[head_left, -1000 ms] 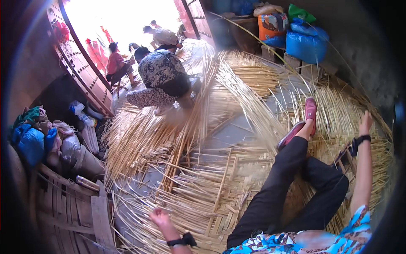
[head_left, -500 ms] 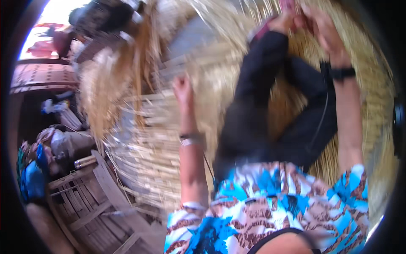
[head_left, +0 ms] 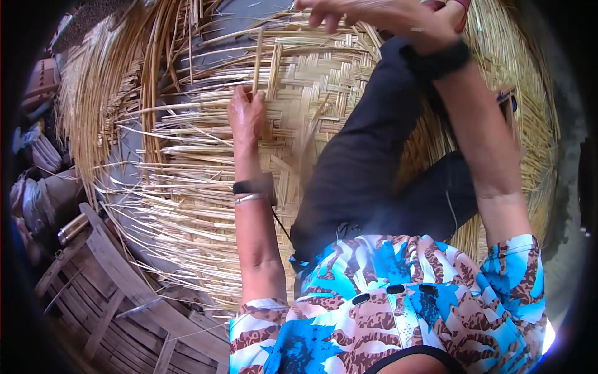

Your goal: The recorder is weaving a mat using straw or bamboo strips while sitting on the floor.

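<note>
We see a broad mat of pale straw-coloured flat strips, plaited together [head_left: 342, 68], lying flat on the floor in front of the body and to the left of the legs, presumably so that either arm can reach across it. Its unwoven ends, long thin loose strips [head_left: 187, 218], fan out to the left, where they have room to lie straight. On the weave we find one narrow, flat tan strip [head_left: 258, 59] pointing away from the body; the bare left hand [head_left: 247, 117] has its thumb and fingers closed about the near end, probably to keep it in line. The bare right hand [head_left: 380, 12] hangs above the far side, its fingers loosely spread, with nothing that we can see in them.

Around this, the dark trouser legs [head_left: 349, 143] cover the mat's right side, and the right forearm passes over them, hiding more. A reddish shoe [head_left: 462, 12] shows beside the right hand. At upper left, a thick heap of tan strips [head_left: 106, 81] crowds the loose ends. Lower left, a weathered wooden slatted frame [head_left: 143, 293] hems them in, with a shiny metal cylinder [head_left: 73, 229] at its edge and a greyish plastic bag [head_left: 37, 206] beyond.
</note>
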The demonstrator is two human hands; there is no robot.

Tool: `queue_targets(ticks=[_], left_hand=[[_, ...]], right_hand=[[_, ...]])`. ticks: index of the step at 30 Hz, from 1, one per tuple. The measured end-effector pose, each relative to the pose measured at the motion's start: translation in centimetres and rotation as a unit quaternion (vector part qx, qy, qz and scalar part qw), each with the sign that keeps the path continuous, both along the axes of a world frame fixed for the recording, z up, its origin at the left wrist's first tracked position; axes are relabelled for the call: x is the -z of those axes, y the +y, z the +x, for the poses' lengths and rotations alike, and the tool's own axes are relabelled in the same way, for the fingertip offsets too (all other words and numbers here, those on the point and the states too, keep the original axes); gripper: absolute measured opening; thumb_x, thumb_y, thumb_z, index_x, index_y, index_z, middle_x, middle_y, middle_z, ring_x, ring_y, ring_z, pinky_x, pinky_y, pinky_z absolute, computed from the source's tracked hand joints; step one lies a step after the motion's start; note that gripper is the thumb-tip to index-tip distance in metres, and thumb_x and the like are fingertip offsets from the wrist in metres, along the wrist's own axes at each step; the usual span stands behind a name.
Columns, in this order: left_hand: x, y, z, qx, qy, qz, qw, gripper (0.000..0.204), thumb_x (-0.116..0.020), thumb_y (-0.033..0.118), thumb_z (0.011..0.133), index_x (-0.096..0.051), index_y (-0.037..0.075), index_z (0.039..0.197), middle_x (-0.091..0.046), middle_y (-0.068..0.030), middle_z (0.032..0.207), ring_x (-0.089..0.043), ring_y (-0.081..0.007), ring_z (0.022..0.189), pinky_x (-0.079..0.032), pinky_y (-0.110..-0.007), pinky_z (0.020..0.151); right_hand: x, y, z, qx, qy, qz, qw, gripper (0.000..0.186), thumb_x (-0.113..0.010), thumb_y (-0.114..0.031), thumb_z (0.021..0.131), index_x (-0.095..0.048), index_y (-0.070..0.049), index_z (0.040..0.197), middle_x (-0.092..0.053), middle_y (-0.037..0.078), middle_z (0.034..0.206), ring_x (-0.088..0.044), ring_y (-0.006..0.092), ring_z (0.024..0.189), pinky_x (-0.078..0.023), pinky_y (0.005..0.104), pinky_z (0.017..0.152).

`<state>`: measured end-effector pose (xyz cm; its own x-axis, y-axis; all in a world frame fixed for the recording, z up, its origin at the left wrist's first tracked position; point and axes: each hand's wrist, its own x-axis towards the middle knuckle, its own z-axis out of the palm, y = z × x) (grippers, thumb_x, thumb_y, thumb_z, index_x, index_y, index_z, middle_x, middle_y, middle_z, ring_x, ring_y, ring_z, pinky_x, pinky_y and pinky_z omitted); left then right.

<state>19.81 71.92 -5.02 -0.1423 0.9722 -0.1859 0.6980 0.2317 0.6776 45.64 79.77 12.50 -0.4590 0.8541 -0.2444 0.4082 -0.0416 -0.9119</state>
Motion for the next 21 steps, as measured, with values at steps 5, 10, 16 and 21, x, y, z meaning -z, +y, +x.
queue_targets(ticks=[5, 10, 16, 21], left_hand=[[-3.8, -2.9, 2.8, -0.006, 0.047, 0.177, 0.983, 0.027, -0.061, 0.015, 0.082, -0.056, -0.002, 0.102, -0.057, -0.0185, 0.092, -0.057, -0.0312, 0.084, -0.046, -0.042, 0.077], [-6.1, -7.9, 4.1, 0.007, 0.051, 0.119, 0.992, 0.035, -0.062, 0.014, 0.083, -0.052, -0.003, 0.111, -0.051, -0.0199, 0.105, -0.053, -0.0309, 0.096, -0.044, -0.04, 0.082], [-4.5, -10.2, 7.8, 0.072, 0.292, 0.046, 0.952, 0.054, -0.066, 0.02, 0.078, -0.044, -0.005, 0.12, -0.046, -0.0194, 0.117, -0.048, -0.0329, 0.108, -0.04, -0.044, 0.086], [-3.1, -10.3, 7.8, 0.103, 0.337, 0.034, 0.935, 0.048, -0.064, 0.023, 0.08, -0.047, -0.005, 0.115, -0.049, -0.019, 0.113, -0.05, -0.0323, 0.106, -0.04, -0.041, 0.083]], right_hand=[[10.3, 3.0, -2.6, -0.066, -0.283, 0.077, 0.954, 0.023, -0.054, -0.017, 0.083, -0.065, 0.0, 0.092, -0.066, 0.015, 0.079, -0.063, 0.0194, 0.076, -0.049, 0.0332, 0.071], [14.8, 1.1, -5.9, -0.118, -0.3, 0.341, 0.883, 0.019, -0.057, -0.017, 0.079, -0.068, -0.008, 0.092, -0.065, 0.011, 0.094, -0.057, 0.0271, 0.103, -0.043, 0.0511, 0.087], [14.9, 1.2, -6.2, -0.268, -0.399, 0.37, 0.795, 0.012, -0.062, -0.017, 0.073, -0.066, -0.009, 0.08, -0.063, 0.006, 0.097, -0.051, 0.0246, 0.111, -0.037, 0.0618, 0.083], [12.2, 1.4, -5.9, -0.261, -0.364, 0.369, 0.815, 0.024, -0.07, -0.024, 0.071, -0.067, -0.005, 0.086, -0.066, 0.01, 0.086, -0.06, 0.029, 0.097, -0.043, 0.0558, 0.084]])
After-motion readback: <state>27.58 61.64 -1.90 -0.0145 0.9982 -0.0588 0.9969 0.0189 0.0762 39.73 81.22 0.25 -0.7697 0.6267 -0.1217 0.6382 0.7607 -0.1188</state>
